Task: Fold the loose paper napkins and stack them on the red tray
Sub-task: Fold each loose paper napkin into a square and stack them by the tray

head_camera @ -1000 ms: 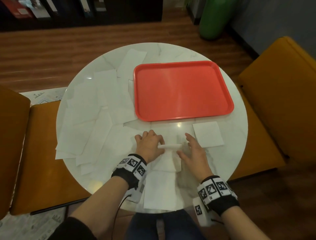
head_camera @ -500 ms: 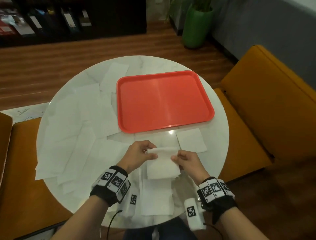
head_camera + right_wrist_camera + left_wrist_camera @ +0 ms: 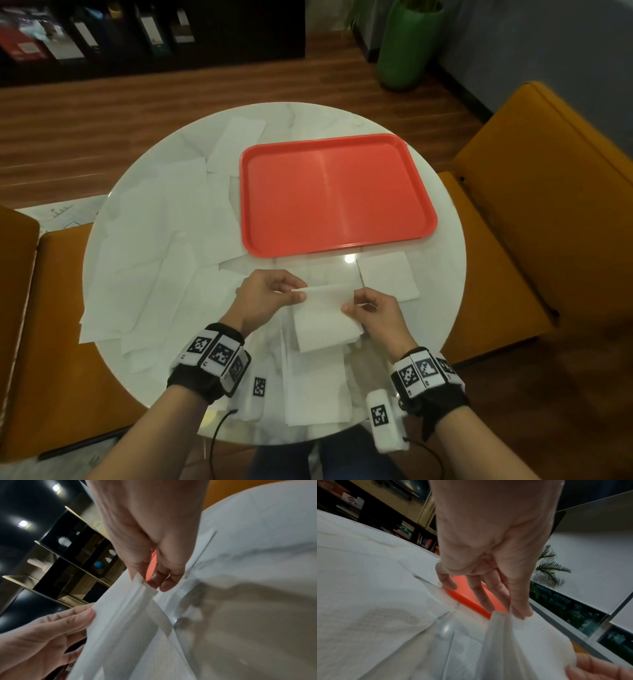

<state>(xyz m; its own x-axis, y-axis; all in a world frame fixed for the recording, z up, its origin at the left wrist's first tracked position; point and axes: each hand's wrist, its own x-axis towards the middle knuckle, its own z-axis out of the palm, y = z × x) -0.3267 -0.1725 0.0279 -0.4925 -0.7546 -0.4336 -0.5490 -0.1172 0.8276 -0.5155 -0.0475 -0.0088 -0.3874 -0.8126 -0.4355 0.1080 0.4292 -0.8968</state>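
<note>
The napkin (image 3: pixel 323 317) hangs doubled over in the air just above the near edge of the table (image 3: pixel 308 118), its folded top edge running side to side between the two grips and its free end drooping toward the person. The left hand (image 3: pixel 270 296) pinches one top corner between thumb and fingertips, and the right hand (image 3: pixel 375 310) pinches the other — both closed on the paper, not on each other. In the left wrist view the layers show pressed together under the thumb.

From this grip the red tray (image 3: pixel 424 192) lies straight ahead, beyond the fold line, with nothing on it; it sits slightly toward the right-hand side, so the right hand is probably the nearer carrier. The napkin's long axis runs fore-and-aft, so a further fold would likely bring the hanging end up to the held edge.

A folded square (image 3: pixel 388 279) lies on the table just past the right hand, short of the tray. Loose sheets (image 3: pixel 147 240) spread out beyond the left hand — well apart from the grip.
</note>
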